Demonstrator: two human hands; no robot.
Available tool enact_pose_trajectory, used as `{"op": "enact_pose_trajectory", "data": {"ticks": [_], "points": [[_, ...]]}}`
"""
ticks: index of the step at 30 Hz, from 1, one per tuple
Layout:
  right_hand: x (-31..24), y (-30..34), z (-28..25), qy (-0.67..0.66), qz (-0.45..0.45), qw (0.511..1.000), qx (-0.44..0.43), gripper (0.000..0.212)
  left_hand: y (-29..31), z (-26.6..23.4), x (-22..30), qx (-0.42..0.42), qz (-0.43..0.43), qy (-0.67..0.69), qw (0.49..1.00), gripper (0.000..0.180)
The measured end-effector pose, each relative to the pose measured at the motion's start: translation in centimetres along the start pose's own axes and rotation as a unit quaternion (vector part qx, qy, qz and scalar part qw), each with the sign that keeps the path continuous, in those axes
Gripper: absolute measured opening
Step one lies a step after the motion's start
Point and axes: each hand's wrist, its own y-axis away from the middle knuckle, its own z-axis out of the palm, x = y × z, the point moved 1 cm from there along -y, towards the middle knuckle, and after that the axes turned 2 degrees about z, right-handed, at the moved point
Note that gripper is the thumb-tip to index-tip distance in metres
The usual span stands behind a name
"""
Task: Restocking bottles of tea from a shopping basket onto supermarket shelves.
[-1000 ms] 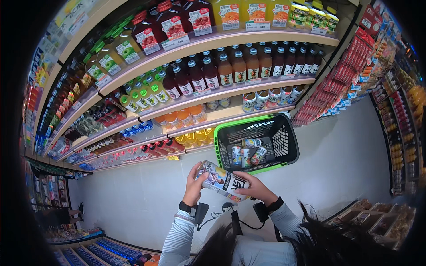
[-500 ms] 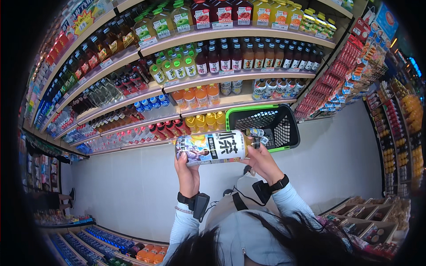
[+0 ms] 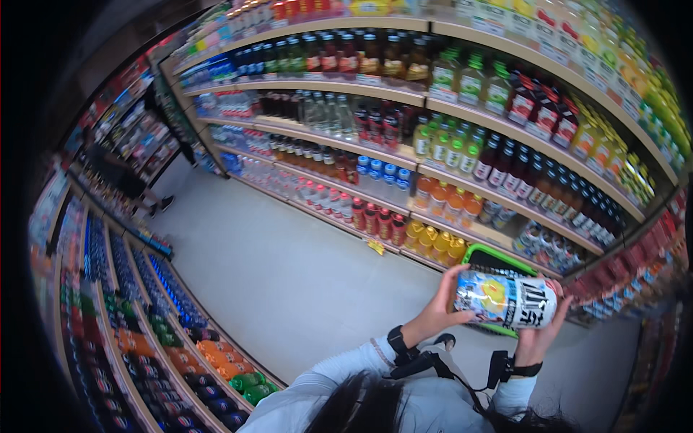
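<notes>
Left hand [image 3: 438, 309] and right hand [image 3: 538, 339] are closed around the two ends of a labelled drink bottle [image 3: 504, 299], holding it sideways in the air, its printed side facing up. Below and behind the bottle, partly hidden by it, a black basket with a green rim [image 3: 492, 250] stands near yellow bottles [image 3: 435, 244] on the lowest shelf. Packed drink shelves [image 3: 404, 92] stretch behind, and well apart at left another person [image 3: 119, 175] wears dark clothes.

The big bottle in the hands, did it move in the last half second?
Yes, rightward in the view: the big bottle was just below the yellow shelf bottles; now it's to their lower right.
</notes>
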Motion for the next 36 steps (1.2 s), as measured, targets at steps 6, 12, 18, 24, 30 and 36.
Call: {"op": "enact_pose_trajectory", "data": {"ticks": [6, 12, 18, 24, 30, 36], "points": [[-1.0, 1.2, 1.8, 0.011, 0.038, 0.993, -0.107, 0.044, 3.0, 1.2, 0.8, 0.012, 0.000, 0.059, 0.998, 0.088], [-0.6, 0.6, 4.1, 0.095, 0.010, 0.983, -0.159, 0.039, 4.4, -0.1, 0.0, -0.004, -0.014, 0.004, 1.000, 0.076], [0.2, 1.6, 5.8, 0.130, 0.004, 0.979, -0.154, 0.041, 5.8, -0.4, 1.4, 0.049, -0.171, 0.151, 0.972, 0.067], [-0.5, 3.3, 4.3, 0.187, -0.031, 0.946, -0.263, 0.041, 7.0, 0.6, 1.4, 0.058, -0.165, 0.179, 0.968, 0.060], [-0.9, 4.0, 6.3, 0.192, -0.134, 0.929, -0.286, 0.042, 6.3, 0.4, 0.3, 0.039, -0.154, 0.313, 0.937, 0.052], [-3.2, 2.5, 5.3, 0.264, -0.168, 0.914, -0.259, 0.044, 4.6, 1.8, -0.7, 0.082, -0.178, 0.287, 0.938, 0.051]]}}
